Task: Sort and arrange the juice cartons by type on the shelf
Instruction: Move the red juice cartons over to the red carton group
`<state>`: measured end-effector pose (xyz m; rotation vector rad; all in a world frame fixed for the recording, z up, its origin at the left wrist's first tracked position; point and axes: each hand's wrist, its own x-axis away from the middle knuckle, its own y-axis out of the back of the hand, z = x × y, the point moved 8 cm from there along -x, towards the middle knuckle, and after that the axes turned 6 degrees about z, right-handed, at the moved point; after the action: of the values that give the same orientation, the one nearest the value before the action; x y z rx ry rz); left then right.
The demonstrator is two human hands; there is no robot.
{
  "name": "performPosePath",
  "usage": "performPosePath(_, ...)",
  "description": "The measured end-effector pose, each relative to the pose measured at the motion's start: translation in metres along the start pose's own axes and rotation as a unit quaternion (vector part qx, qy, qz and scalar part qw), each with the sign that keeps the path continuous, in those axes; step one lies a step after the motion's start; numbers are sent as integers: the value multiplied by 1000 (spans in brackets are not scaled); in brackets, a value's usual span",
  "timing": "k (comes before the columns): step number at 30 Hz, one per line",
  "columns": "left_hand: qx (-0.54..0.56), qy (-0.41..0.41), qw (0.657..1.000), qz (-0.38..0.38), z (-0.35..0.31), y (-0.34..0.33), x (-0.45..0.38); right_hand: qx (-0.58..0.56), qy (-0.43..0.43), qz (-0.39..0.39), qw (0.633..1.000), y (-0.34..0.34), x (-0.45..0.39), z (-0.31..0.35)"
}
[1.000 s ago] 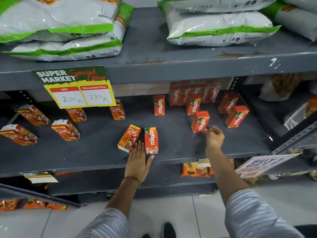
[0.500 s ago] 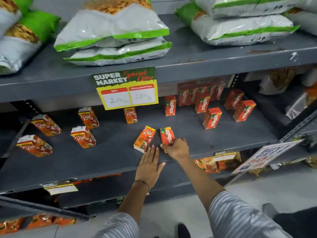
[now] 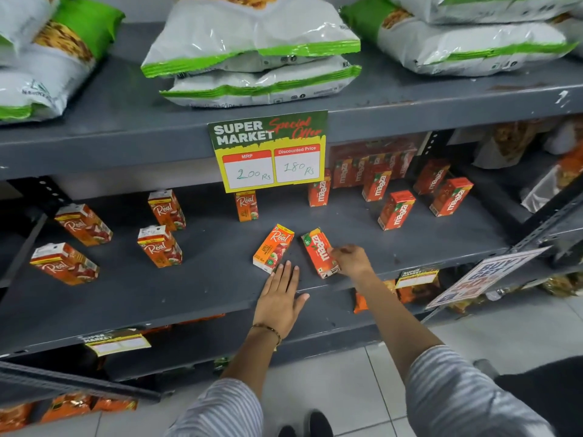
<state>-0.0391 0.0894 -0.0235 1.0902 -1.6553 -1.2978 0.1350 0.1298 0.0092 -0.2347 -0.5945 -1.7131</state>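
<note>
Near the front edge of the grey shelf (image 3: 189,291), a Maaza carton (image 3: 319,252) lies flat, long axis running front to back, top tipped slightly leftward. The right hand (image 3: 351,260) pinches its right side in a narrow grip. Just beside it lies a Real carton (image 3: 273,248), the flat, spread left hand (image 3: 281,298) touching its near end.

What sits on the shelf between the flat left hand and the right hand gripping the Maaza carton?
Head view: only bare grey shelf separates the left hand from the right hand and its Maaza carton.
</note>
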Motion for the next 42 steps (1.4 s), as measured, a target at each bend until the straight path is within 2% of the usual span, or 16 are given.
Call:
performPosePath(6, 0, 6, 1000, 10, 1, -3, -1, -112, -23, 146, 983, -9, 11, -6)
performPosePath(11, 3, 3, 1000, -3, 1, -1, 1, -203, 34, 283, 937, -2, 30, 19)
performPosePath(16, -10, 10, 1000, -4, 1, -2, 0, -168, 142, 420, 880, 9, 71, 83)
performPosePath(19, -13, 13, 1000, 0, 1, -3, -1, -156, 179, 464, 854, 15, 95, 112)
performPosePath(22, -16, 12, 1000, 1, 1, -3, -1, -149, 195, 477, 844, 19, 108, 126)
performPosePath(27, -11, 13, 1000, 2, 1, -2, -1, -140, 182, 465, 855, 19, 109, 121)
performPosePath(30, -11, 12, 1000, 2, 1, -2, -1, -138, 156, 426, 880, 21, 92, 109)
performPosePath(35, 1, 10, 1000, -3, 0, -1, 1, -55, 137, 303, 942, 27, 49, 79)
performPosePath(38, -6, 10, 1000, -2, -1, 0, 0, -37, 124, 168, 977, 36, 17, 65)
performPosePath(40, -15, 13, 1000, 2, -1, -1, 0, -32, 117, 100, 988, 41, -3, 58)
performPosePath(42, -15, 15, 1000, 3, 0, -3, -1, -18, 110, 73, 991, 40, -20, 52)
